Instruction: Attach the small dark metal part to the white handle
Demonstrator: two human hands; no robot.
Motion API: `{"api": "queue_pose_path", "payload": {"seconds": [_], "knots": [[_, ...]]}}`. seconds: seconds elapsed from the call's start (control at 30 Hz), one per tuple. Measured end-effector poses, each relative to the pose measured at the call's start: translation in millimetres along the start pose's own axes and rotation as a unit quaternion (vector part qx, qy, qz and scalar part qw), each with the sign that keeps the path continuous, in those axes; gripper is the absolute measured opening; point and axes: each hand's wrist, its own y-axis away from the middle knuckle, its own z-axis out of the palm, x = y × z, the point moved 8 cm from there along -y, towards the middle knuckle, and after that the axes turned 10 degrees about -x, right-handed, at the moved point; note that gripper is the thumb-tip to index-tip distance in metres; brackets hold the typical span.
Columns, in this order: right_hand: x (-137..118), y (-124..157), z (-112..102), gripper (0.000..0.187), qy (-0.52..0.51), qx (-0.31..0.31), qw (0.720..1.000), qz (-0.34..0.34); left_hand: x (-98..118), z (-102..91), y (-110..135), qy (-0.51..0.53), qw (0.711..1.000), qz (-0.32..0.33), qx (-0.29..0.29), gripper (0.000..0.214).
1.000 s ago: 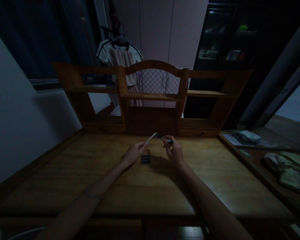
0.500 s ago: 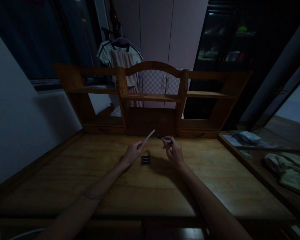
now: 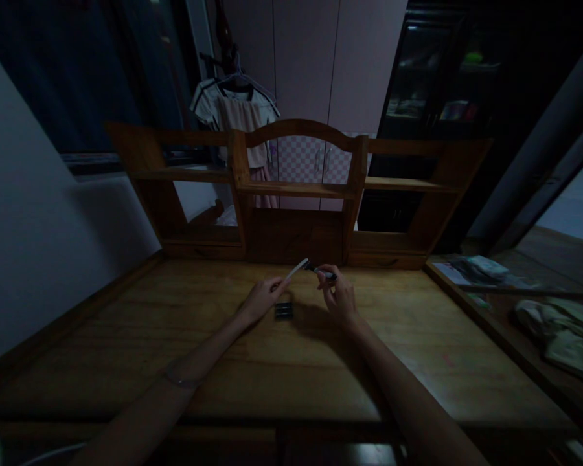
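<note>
My left hand (image 3: 263, 300) is closed on one end of a slim pale stick (image 3: 297, 267), whose exact kind I cannot make out. The stick slants up to the right. In the fingers of my right hand (image 3: 339, 294) is a razor (image 3: 328, 274) with a dark head and a black and silver handle. Its head points left and meets or nearly meets the stick's far tip. On the wooden desk (image 3: 214, 375), below and between both hands, lies a small black ribbed case (image 3: 284, 310), which looks like a razor cartridge holder.
A wooden shelf unit (image 3: 298, 189) rises along the desk's back edge. To the right, a lower surface holds papers (image 3: 471, 268) and a crumpled pale cloth (image 3: 563, 330). Clothes (image 3: 245, 120) hang behind the shelf, and the room is dim.
My left hand has shifted slightly right and tipped the stick lower, bringing its tip to the razor's head. My right hand has barely moved.
</note>
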Motion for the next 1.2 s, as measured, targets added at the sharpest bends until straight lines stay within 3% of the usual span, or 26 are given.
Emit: {"api": "queue_pose_path", "payload": {"seconds": [0.2, 1.2], "knots": [[-0.6, 0.4, -0.3, 0.027, -0.011, 0.004, 1.000, 0.002, 10.2, 1.0, 3.1, -0.003, 0.999, 0.036, -0.007, 0.049], [0.7, 1.2, -0.7, 0.029, 0.004, 0.008, 1.000, 0.001, 3.2, -2.5, 1.4, -0.034, 0.999, 0.018, 0.007, 0.048]]}}
